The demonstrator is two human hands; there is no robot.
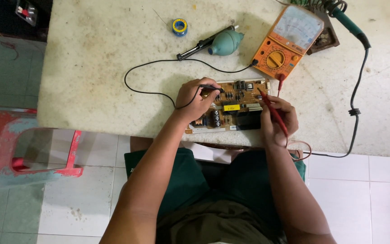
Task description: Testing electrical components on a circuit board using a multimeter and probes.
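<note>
Steadily now: left hand (194,100) pinches the slim black probe (211,86), right hand (276,119) grips the slim red probe (271,108), both tips on the tan circuit board (231,106) (bench edge); press lightly, avoid bridging neighbouring joints.

Worn, stained white table (95,90) carrying a circuit board (231,106) near its front edge and an orange analog multimeter (287,40) behind it. Also on the surface: a solder spool (179,26), a teal-bulbed desoldering pump (217,43), and a soldering iron (346,20) with its black cable (355,104).
</note>
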